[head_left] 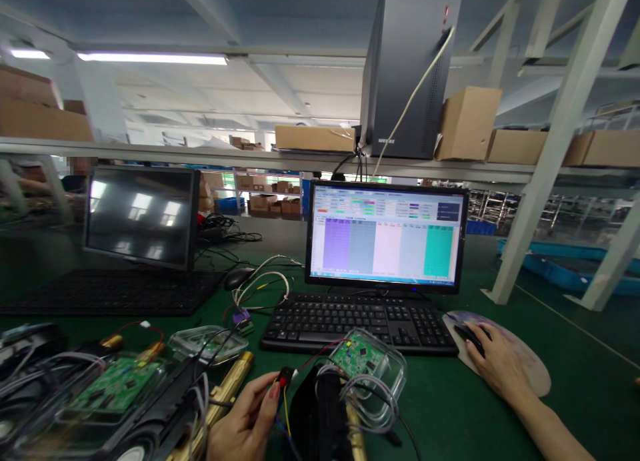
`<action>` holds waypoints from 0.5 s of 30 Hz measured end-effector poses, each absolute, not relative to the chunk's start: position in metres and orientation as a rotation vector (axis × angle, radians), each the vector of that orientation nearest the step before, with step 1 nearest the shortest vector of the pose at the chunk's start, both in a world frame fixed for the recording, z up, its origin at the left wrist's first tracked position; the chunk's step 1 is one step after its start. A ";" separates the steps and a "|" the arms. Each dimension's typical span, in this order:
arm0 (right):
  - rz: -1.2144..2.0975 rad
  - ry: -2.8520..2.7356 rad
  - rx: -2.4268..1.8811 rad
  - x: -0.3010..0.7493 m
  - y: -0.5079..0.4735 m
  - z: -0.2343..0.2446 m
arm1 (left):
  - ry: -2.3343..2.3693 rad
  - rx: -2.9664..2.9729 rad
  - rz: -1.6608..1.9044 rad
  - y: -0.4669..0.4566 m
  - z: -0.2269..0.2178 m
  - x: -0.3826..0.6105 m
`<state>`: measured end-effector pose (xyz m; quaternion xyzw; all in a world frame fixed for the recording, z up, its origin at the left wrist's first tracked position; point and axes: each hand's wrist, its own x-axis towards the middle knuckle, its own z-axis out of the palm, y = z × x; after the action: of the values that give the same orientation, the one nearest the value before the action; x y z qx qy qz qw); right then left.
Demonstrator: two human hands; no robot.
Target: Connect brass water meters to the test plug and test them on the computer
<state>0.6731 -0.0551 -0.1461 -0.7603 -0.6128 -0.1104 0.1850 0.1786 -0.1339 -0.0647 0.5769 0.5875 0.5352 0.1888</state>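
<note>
The left hand has its grip pinching a small black connector; keep it steady. The right hand cups the mouse beyond.

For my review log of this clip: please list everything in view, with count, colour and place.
monitor: 1, lit, centre
dark monitor: 1, black, left
keyboard: 1, black, below the lit monitor
second keyboard: 1, black, left
mouse: 1, black, on a round pad
circuit board in clear case: 1, green, centre front
red connector: 1, wired, in the left grip
computer tower: 1, dark grey, on the shelf
left hand: pinches the connector
right hand: on the mouse
</note>
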 end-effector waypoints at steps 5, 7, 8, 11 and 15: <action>-0.272 -1.713 -2.157 0.672 -0.056 -0.144 | 1.648 1.668 1.455 -0.135 -0.065 0.177; -0.258 -1.708 -2.157 0.671 -0.057 -0.143 | 1.651 1.633 1.484 -0.136 -0.065 0.179; -0.252 -1.705 -2.154 0.670 -0.058 -0.142 | 1.650 1.603 1.506 -0.137 -0.065 0.181; -0.245 -1.698 -2.145 0.669 -0.060 -0.141 | 1.649 1.528 1.561 -0.138 -0.063 0.184; -0.274 -1.702 -2.122 0.668 -0.059 -0.141 | 1.646 1.579 1.492 -0.137 -0.063 0.180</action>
<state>0.6682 -0.0593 -0.1407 -0.7602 -0.6095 -0.0983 0.2023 0.1805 -0.1366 -0.0626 0.5668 0.5909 0.5355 0.2068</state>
